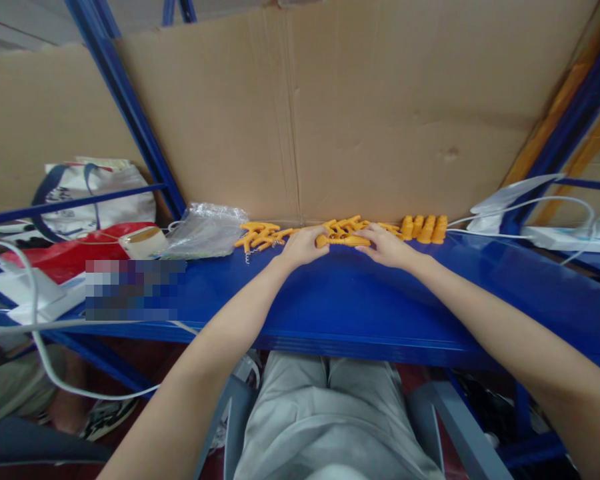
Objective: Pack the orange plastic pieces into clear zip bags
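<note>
In the head view, my left hand is curled with thumb and fingertips around a small orange plastic piece. Close by on the right, my right hand pinches the end of a longer orange plastic piece. Whether the two pieces are joined, I cannot make out. Behind and between my hands lies a pile of branching orange handles. More orange handles lie left of my left hand, and a metal spiral like a corkscrew's sticks out there. Right of my right hand stand several orange tapered pieces in short rows.
A blue table runs across, backed by a cardboard wall. On the left are a clear plastic bag, a red bag and a white cable. White cables and a power strip lie right. Another person's leg shows lower left.
</note>
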`<state>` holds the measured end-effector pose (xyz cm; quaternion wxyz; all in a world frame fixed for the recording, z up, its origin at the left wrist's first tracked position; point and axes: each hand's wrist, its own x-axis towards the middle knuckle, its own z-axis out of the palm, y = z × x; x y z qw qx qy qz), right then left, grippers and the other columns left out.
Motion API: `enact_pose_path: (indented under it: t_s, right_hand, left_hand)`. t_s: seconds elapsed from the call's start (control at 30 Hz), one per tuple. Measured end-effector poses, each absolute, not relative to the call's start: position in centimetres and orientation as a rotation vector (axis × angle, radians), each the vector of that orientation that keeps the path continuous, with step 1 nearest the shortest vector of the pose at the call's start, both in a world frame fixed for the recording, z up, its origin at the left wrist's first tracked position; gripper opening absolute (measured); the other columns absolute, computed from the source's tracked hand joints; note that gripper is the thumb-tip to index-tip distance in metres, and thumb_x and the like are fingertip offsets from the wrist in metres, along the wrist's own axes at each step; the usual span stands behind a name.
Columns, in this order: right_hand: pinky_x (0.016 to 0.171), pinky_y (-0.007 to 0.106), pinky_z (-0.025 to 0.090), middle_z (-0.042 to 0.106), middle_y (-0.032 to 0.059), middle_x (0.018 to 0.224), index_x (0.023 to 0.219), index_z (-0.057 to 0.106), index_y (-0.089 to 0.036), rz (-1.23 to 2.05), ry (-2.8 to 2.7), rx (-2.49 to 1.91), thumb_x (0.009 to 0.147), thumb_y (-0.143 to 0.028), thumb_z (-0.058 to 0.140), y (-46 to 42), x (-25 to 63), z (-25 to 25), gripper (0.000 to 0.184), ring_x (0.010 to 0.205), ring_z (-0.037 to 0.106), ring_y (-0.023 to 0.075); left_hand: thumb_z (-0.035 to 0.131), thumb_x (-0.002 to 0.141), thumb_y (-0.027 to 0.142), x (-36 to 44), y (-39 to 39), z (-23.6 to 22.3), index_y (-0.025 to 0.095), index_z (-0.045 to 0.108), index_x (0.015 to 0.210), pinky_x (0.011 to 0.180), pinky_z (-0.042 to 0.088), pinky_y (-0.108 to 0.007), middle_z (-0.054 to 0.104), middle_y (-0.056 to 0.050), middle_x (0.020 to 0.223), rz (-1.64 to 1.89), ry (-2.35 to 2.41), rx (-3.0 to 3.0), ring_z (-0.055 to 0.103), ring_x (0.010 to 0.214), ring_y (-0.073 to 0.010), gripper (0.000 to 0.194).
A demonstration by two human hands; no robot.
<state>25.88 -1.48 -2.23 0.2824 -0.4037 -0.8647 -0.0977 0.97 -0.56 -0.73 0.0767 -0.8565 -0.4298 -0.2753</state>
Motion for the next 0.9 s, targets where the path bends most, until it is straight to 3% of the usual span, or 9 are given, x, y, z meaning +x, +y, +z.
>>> enact_pose_path:
  t_s: [0.1, 0.23, 0.4, 0.57, 0.67, 0.9]
  right_hand:
    - [0.094, 0.05, 0.05, 0.065, 0.0156, 0.119, 0.126, 0.063, -0.017, -0.065, -2.231, -1.075, 0.084, -0.039, 0.065, -0.9, 26.1, -2.4, 0.048, 0.106, 0.062, 0.0302]
    - [0.084, 0.043, 0.057, 0.065, 0.012, 0.121, 0.128, 0.061, -0.02, 0.463, -2.107, -1.057, 0.076, -0.038, 0.073, -0.2, 26.9, -2.6, 0.056, 0.093, 0.068, 0.0235]
    - [0.081, 0.04, 0.058, 0.071, 0.0086, 0.099, 0.114, 0.065, -0.018, 0.862, -1.918, -0.979, 0.072, -0.04, 0.078, -0.9, 26.9, -2.0, 0.049, 0.079, 0.069, 0.0185]
    - [0.072, 0.034, 0.058, 0.073, 0.0079, 0.086, 0.09, 0.066, -0.016, 0.985, -1.872, -1.003, 0.073, -0.046, 0.077, -2.2, 26.2, -1.0, 0.036, 0.066, 0.068, 0.0155]
    - [0.065, 0.029, 0.056, 0.074, 0.0079, 0.086, 0.087, 0.066, -0.016, 1.004, -1.849, -1.023, 0.074, -0.047, 0.077, -2.6, 25.9, -0.6, 0.035, 0.062, 0.067, 0.0141]
    - [0.056, 0.028, 0.053, 0.074, 0.014, 0.076, 0.078, 0.064, -0.012, 1.078, -1.765, -1.127, 0.086, -0.058, 0.06, -3.1, 25.0, -0.6, 0.047, 0.053, 0.065, 0.0151]
  left_hand:
    - [0.06, 0.077, 0.026, 0.9, -0.4, -0.7, 0.02, 0.068, 0.105, 0.072, 0.048, -0.027, 0.074, -0.004, 0.093, -0.842, -1.301, -2.553, 0.068, 0.084, -0.0207, 0.03]
    - [0.061, 0.076, 0.026, 0.8, -0.4, -0.8, 0.021, 0.068, 0.103, 0.069, 0.046, -0.026, 0.073, -0.003, 0.089, -0.855, -1.309, -2.535, 0.067, 0.082, -0.0204, 0.029]
    - [0.063, 0.077, 0.028, 0.8, -0.3, -0.9, 0.019, 0.068, 0.102, 0.067, 0.045, -0.026, 0.073, -0.004, 0.086, -0.873, -1.327, -2.528, 0.067, 0.079, -0.02, 0.028]
    - [0.065, 0.077, 0.029, 0.7, -0.2, -1.0, 0.018, 0.065, 0.105, 0.066, 0.044, -0.025, 0.072, -0.004, 0.085, -0.914, -1.329, -2.529, 0.067, 0.078, -0.0196, 0.03]
    - [0.067, 0.078, 0.033, 0.7, 0.0, -1.1, 0.019, 0.064, 0.102, 0.067, 0.045, -0.025, 0.072, -0.004, 0.085, -0.957, -1.303, -2.52, 0.067, 0.078, -0.0191, 0.029]
    - [0.068, 0.08, 0.039, 0.7, 0.0, -1.2, 0.019, 0.063, 0.101, 0.07, 0.046, -0.026, 0.073, -0.005, 0.09, -0.969, -1.317, -2.493, 0.069, 0.083, -0.0209, 0.029]
